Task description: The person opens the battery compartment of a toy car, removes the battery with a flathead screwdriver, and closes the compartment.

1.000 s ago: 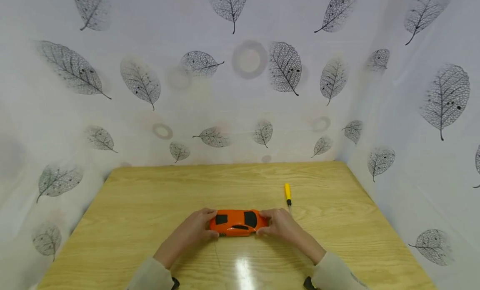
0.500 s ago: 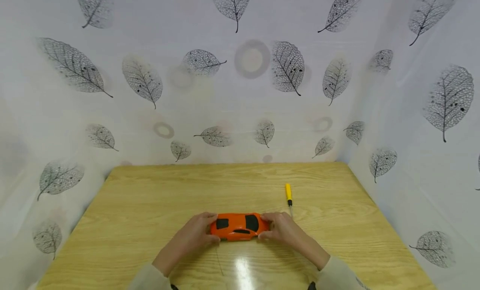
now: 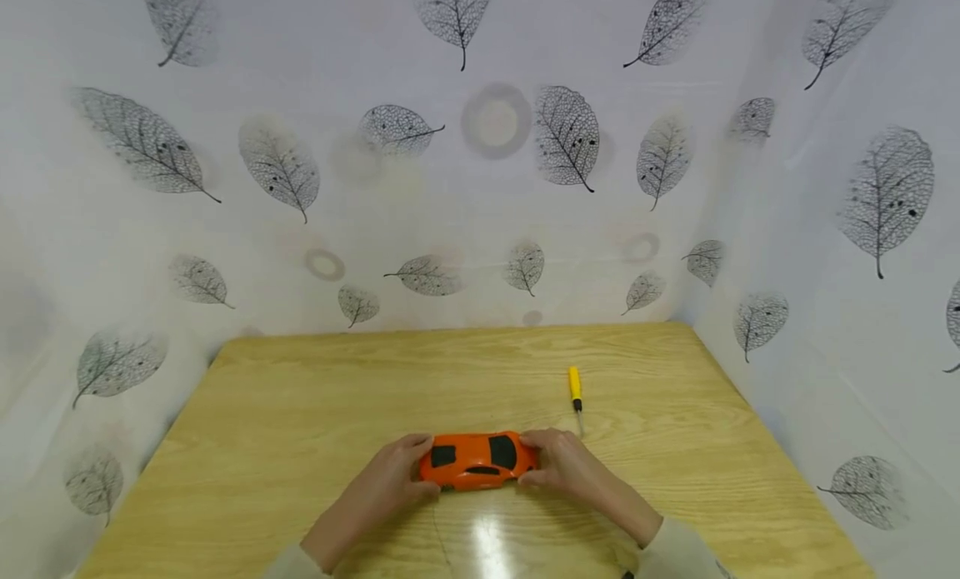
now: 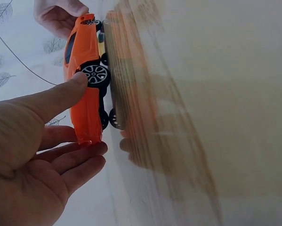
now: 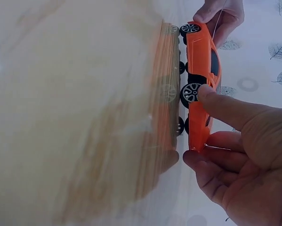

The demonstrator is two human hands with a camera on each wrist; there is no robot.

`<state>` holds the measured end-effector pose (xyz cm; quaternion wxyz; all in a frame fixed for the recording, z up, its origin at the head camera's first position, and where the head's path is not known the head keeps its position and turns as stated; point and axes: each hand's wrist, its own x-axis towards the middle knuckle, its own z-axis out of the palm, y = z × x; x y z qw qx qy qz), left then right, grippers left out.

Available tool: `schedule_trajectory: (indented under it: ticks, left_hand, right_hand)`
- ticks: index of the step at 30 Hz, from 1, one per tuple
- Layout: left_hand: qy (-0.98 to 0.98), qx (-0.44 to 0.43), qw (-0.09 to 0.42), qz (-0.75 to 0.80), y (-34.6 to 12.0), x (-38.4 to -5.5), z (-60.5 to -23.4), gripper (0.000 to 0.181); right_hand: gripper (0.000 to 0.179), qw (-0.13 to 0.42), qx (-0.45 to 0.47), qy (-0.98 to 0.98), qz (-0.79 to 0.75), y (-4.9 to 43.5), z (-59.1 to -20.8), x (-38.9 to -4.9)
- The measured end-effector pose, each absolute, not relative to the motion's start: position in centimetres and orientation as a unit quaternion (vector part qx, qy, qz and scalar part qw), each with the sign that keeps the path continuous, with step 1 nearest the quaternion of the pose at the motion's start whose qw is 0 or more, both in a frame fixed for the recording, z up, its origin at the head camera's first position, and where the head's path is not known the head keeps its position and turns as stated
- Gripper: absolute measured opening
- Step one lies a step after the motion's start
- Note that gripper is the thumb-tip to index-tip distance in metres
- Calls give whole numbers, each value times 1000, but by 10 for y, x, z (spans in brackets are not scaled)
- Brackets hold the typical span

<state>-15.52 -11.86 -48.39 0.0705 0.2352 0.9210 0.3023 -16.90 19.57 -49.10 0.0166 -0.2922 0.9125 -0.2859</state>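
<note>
An orange toy car with black windows lies crosswise between my two hands, upright, just in front of me. My left hand grips its left end, with the thumb by a wheel in the left wrist view. At the opposite end my right hand holds the car the same way, thumb along the near side and fingers round the end. The car's wheels are at or very close to the tabletop; whether they touch it I cannot tell. A thin wire trails near the car's left end.
A screwdriver with a yellow handle lies beyond my right hand, its shaft pointing toward me. The wood-grain table is bordered by a pale leaf-patterned sheet at the back and sides.
The toy car has shifted slightly toward me, with both hands holding its ends throughout. The screwdriver has stayed where it was.
</note>
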Motion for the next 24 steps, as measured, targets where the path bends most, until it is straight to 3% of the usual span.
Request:
schedule_trajectory:
  ticks: [6,24]
  left_hand:
    - [915,232,84,319,-122,-154,-486,73]
    - [900,221,61,370,-124,-155,-488,72]
  right_hand:
    - [55,30,-290,913,-285,194,-489,-167]
    - [53,44,-269,891,-362,200,-489,-167]
